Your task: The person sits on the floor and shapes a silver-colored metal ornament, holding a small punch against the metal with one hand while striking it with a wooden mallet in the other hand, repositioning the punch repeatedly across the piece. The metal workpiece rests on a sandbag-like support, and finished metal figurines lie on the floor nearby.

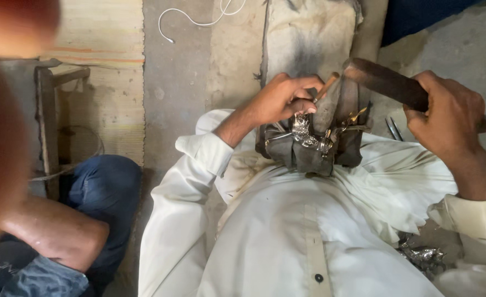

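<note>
My left hand (pixel 285 98) pinches a thin wooden-handled tool (pixel 327 86), its tip down on a small shiny silver piece (pixel 303 132). The piece rests on a dark worn block (pixel 314 148) wedged against my lap. My right hand (pixel 446 118) grips the handle end of a dark, heavy hammer-like tool (pixel 386 82), held raised, with its head close above the thin tool's upper end. I wear a white long-sleeved garment (pixel 287 231).
Another person's forearm (pixel 56 231) and blue-trousered knee (pixel 105 187) sit at lower left. A white cable (pixel 193 19) lies on the concrete floor ahead. Metal tweezers (pixel 394 129) and crumpled silver scraps (pixel 424 257) lie at right. A wooden frame (pixel 48 126) stands at left.
</note>
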